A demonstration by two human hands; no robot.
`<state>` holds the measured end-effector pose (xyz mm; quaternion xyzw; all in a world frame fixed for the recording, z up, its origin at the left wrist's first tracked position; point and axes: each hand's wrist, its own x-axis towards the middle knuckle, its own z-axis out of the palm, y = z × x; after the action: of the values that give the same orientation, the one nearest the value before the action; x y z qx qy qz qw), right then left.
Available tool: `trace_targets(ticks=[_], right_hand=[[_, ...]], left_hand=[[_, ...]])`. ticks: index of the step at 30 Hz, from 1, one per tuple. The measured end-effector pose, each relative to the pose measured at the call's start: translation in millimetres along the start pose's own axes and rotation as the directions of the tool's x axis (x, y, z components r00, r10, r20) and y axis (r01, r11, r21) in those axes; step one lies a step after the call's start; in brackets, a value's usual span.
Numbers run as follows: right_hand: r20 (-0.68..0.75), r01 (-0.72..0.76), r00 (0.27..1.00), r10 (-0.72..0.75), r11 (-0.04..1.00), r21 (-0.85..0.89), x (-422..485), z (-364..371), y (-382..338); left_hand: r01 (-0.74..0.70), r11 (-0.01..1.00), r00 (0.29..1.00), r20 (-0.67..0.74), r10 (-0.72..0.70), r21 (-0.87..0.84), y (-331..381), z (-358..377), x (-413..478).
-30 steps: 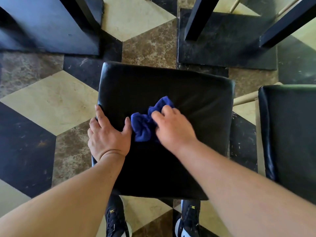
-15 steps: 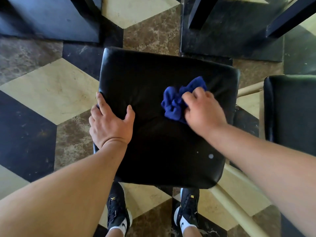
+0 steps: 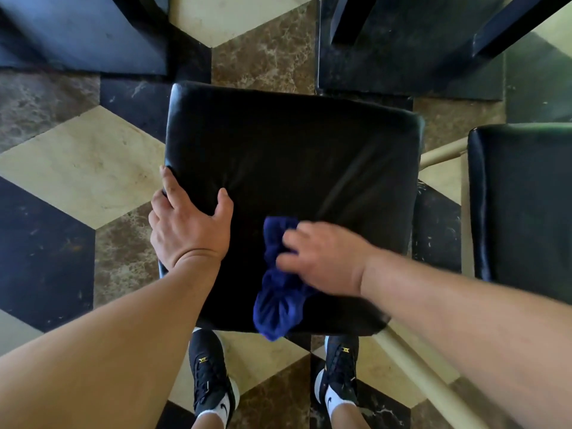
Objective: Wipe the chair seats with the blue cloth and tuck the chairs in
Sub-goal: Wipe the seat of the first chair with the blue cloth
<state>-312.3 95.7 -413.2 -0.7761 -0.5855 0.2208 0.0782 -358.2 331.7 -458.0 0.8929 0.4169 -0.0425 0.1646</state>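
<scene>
Head view, looking straight down.

Black chair seat (image 3: 294, 168) centre frame, padded, glossy, roughly square. Second black seat (image 3: 523, 205) to the right, cut off by frame edge; the two are apart, with a pale wooden rail (image 3: 442, 154) showing in the gap.

Left hand (image 3: 188, 227): flat on the seat's left edge, fingers wrapped over the side, thumb spread wide on top. Gripping the seat rim, no cloth in it.

Right hand (image 3: 325, 258): on the near half of the seat, palm down, fingers curled over the blue cloth (image 3: 278, 292), pressing it to the seat. Hand is motion-blurred; exact finger closure can't be told beyond that it holds the cloth.

Cloth: bunched, not flat. Far part under the right fingers; near part trails toward the seat's near edge, tip hanging just past it.

Below the near edge: two dark sneakers (image 3: 210, 376) w/ white socks on the floor (image 3: 80, 162), which is a cream/brown/black geometric tile pattern. Dark table legs (image 3: 349, 17) on dark base slabs at far side. Pale chair leg (image 3: 433, 388) runs diagonally near-right.
</scene>
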Motion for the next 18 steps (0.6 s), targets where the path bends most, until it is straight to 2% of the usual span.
trace_targets(ticks=[2,4,8,10,11,12,15,18], right_hand=[[-0.068,-0.174,0.983,0.172,0.985,-0.016,-5,-18,39],[-0.147,-0.368,0.921,0.361,0.929,-0.024,-12,-36,80],[-0.291,-0.688,0.692,0.661,0.726,0.015,-25,-65,150],[-0.314,-0.778,0.585,0.748,0.627,0.045,-29,-70,168],[-0.311,-0.793,0.563,0.766,0.606,0.055,-32,-69,169],[-0.296,-0.788,0.576,0.762,0.614,0.047,-35,-66,164],[-0.219,-0.668,0.726,0.652,0.744,-0.002,-54,-50,124],[-0.107,-0.540,0.838,0.536,0.842,-0.012,-76,-31,77]], left_hand=[[-0.003,1.000,1.000,0.001,0.003,0.005,0,0,0],[-0.010,1.000,1.000,0.003,0.010,0.007,0,1,0],[-0.006,1.000,1.000,0.004,0.006,0.011,-1,1,1],[-0.003,1.000,1.000,0.004,0.003,0.012,-1,0,0],[-0.002,1.000,1.000,0.004,0.002,0.012,-1,0,0],[-0.001,1.000,1.000,0.005,0.001,0.011,-1,0,0],[0.002,1.000,1.000,0.010,-0.002,0.012,-1,0,1],[0.000,1.000,1.000,-0.001,0.000,0.004,-3,3,1]])
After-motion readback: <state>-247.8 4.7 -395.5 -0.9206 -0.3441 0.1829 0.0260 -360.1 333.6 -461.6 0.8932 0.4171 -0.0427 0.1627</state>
